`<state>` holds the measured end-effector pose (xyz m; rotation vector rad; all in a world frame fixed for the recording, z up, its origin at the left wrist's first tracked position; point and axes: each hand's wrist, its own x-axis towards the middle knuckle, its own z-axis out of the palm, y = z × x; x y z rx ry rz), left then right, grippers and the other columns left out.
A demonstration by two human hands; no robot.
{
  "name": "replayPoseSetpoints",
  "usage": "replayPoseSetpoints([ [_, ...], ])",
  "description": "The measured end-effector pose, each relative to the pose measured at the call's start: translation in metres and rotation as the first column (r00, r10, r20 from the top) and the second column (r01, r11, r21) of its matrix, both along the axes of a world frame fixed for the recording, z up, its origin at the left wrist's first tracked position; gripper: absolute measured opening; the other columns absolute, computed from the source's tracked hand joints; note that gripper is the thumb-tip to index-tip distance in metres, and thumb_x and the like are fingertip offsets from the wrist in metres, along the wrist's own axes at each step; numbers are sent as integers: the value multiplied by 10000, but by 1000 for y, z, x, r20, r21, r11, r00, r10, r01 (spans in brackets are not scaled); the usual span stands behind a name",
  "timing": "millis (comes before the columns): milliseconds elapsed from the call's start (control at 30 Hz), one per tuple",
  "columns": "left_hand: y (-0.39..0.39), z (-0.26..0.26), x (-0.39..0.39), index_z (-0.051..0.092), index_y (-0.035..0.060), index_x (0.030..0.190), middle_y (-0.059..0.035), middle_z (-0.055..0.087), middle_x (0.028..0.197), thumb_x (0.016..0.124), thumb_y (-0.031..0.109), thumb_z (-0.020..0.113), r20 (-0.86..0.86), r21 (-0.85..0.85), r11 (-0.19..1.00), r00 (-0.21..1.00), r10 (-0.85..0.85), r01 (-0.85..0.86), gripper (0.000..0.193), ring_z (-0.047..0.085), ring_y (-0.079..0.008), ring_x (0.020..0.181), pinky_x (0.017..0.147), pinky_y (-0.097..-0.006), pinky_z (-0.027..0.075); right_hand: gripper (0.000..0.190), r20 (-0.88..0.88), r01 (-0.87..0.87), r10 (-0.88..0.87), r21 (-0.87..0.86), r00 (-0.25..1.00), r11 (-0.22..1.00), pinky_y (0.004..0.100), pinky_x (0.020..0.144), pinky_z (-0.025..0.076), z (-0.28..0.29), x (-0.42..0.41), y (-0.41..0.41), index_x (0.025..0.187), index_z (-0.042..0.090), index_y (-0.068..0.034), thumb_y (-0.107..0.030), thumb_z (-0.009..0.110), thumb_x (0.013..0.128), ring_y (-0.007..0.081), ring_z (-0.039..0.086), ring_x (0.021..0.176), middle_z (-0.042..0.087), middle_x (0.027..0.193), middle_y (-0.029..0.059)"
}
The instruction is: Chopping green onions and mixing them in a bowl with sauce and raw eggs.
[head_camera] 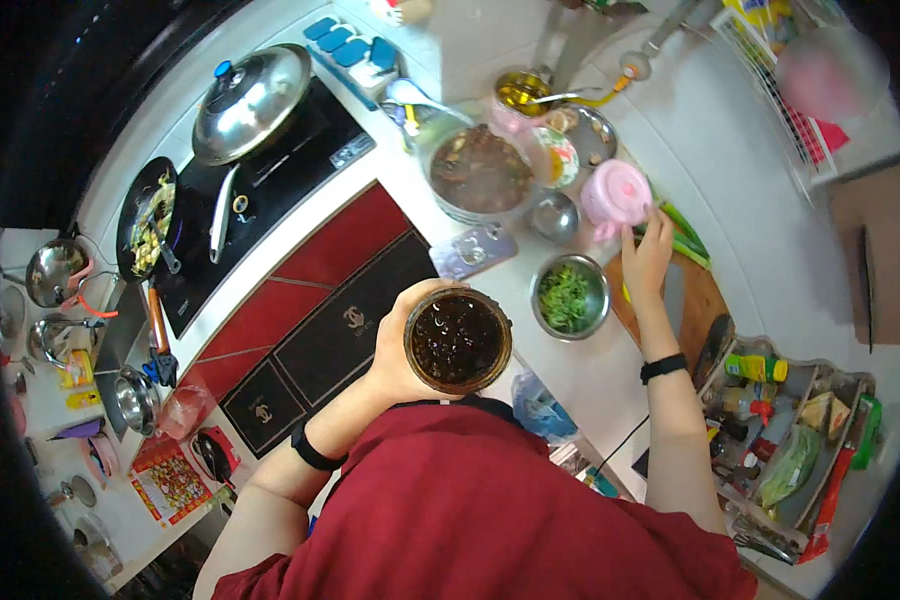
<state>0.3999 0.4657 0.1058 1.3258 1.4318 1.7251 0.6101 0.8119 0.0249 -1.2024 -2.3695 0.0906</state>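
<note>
My left hand (pixel 397 345) is wrapped around an uncovered jar of dark, glossy sauce (pixel 459 341), held up close to my chest. Over the counter, my right hand (pixel 649 244) has its fingers at the near edge of a pink lidded container (pixel 616 193); whether they grip it cannot be told. Below and left of that hand stands a steel bowl of chopped greens (pixel 570 298). A small steel bowl (pixel 555 217) is beside the pink container. Further left sits a large pot of brown broth (pixel 481 171), with a patterned phone (pixel 474 251) lying in front of it.
Green stalks and a knife lie on a wooden cutting board (pixel 701 300) at the right. Beyond it is a divided rack of bottles (pixel 787 420). At left, a wok of food (pixel 148 217) and a domed steel lid (pixel 251 105) are on the black cooktop (pixel 285 172).
</note>
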Motion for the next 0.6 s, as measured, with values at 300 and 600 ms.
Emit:
replayPoseSetpoints([
  [300,-72,23,-122,449,45,1327,-114,622,1205,503,225,927,-80,-39,974,972,219,-223,969,622,-218,1113,986,-354,487,224,-79,-570,574,-287,815,770,415,880,501,103,-295,-122,969,717,-36,-207,627,856,352,637,956,671,991,183],
  [600,-128,19,-194,460,39,1301,-120,618,1189,515,241,936,-73,-131,918,927,369,-376,941,624,-210,1103,977,-349,493,331,341,46,105,-405,934,913,469,975,459,-80,-473,-131,1139,583,45,-176,481,916,395,568,1145,580,1228,262],
])
